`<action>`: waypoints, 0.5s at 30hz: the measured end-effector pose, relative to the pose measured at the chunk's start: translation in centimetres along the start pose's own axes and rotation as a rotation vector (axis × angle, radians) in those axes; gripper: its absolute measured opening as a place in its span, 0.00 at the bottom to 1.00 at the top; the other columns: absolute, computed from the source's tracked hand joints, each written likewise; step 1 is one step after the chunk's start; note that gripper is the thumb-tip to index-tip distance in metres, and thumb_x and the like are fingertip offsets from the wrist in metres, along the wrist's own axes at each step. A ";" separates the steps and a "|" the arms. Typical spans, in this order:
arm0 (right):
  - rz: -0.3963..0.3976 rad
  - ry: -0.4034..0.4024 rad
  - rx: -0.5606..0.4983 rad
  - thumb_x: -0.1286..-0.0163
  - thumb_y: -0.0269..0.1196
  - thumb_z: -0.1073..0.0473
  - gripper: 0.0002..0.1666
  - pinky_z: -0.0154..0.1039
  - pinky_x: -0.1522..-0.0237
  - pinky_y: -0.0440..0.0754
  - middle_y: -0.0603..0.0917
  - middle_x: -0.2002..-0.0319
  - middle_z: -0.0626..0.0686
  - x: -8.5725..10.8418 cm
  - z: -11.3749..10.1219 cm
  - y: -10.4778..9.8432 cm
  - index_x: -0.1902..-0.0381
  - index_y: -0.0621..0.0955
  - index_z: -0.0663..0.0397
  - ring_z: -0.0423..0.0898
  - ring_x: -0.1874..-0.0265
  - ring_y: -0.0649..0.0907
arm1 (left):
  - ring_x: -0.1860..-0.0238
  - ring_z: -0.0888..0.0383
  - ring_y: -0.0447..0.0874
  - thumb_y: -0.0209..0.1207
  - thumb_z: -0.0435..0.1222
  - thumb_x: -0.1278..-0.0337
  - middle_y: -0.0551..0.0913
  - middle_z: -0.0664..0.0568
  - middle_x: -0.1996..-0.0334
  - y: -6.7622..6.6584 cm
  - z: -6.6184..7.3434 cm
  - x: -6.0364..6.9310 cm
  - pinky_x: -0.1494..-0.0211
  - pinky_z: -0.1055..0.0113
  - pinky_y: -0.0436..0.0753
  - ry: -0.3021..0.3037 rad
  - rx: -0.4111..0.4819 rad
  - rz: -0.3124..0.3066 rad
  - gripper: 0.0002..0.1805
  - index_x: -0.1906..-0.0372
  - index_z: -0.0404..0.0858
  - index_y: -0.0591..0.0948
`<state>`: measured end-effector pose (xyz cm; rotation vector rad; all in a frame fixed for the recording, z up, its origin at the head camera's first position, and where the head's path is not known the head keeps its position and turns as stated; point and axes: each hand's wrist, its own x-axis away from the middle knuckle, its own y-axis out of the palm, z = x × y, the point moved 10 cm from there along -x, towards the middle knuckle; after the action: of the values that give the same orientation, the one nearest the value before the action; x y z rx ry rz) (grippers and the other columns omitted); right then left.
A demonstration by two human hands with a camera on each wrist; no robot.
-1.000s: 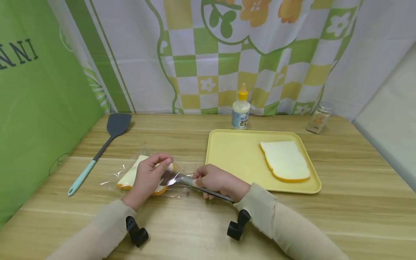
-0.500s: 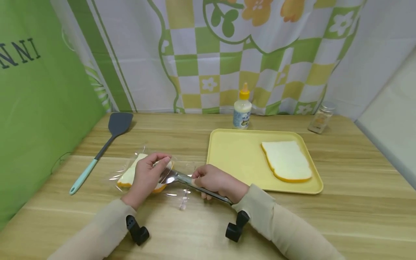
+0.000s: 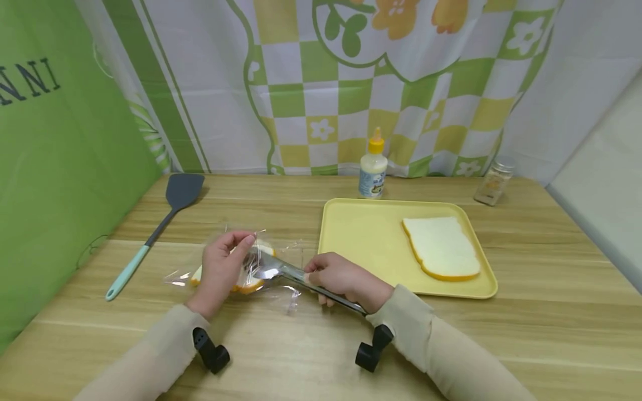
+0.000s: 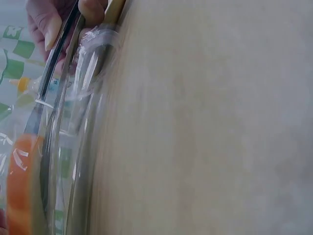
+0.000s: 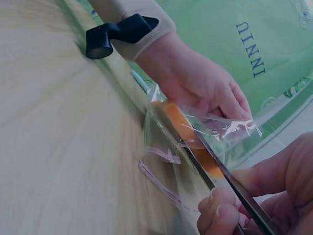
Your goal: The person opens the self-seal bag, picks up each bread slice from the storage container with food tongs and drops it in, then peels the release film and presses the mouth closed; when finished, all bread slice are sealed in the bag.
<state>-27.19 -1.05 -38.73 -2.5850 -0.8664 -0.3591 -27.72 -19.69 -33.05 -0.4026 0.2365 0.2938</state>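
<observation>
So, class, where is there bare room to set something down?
Free: the left part of the yellow tray, beside the bread slice; the tabletop toward the back, between the spatula and bottle.
Crowded: around the wrapped bread, where the left hand, right hand and tongs cluster.

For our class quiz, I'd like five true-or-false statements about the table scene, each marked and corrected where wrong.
1. The right hand holds metal tongs. True.
2. The spatula lies inside the yellow tray. False: it lies on the wooden table.
3. One bread slice lies on the tray without a wrapper. True.
4. The left hand grips the spatula. False: it pinches the clear plastic bag.
5. The yellow-capped bottle stands upright behind the tray. True.
</observation>
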 end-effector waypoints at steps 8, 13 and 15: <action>-0.043 -0.018 0.031 0.33 0.52 0.67 0.08 0.32 0.88 0.71 0.73 0.77 0.54 0.2 0.1 0.2 0.57 0.75 0.64 0.42 0.90 0.71 | 0.62 0.67 0.77 0.60 0.32 0.43 0.84 0.52 0.67 0.7 0.5 0.0 0.58 0.76 0.74 0.051 -0.003 -0.037 0.06 0.65 0.31 0.83; -0.061 -0.009 0.003 0.33 0.52 0.67 0.09 0.32 0.88 0.71 0.73 0.79 0.54 0.3 0.3 0.2 0.57 0.75 0.64 0.41 0.90 0.72 | 0.52 0.56 0.78 0.60 0.34 0.43 0.84 0.44 0.57 1.7 0.3 0.1 0.48 0.63 0.76 0.042 -0.089 -0.186 0.11 0.57 0.32 0.82; -0.073 0.001 -0.014 0.33 0.52 0.66 0.08 0.31 0.88 0.71 0.73 0.79 0.53 0.4 0.4 0.2 0.57 0.75 0.64 0.41 0.89 0.72 | 0.47 0.51 0.76 0.60 0.34 0.43 0.82 0.43 0.52 1.6 0.5 0.4 0.42 0.56 0.72 0.055 -0.104 -0.231 0.13 0.53 0.33 0.81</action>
<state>-26.70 -0.79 -38.95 -2.5703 -0.9630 -0.3885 -27.77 -17.98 -33.32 -0.5361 0.2266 0.0678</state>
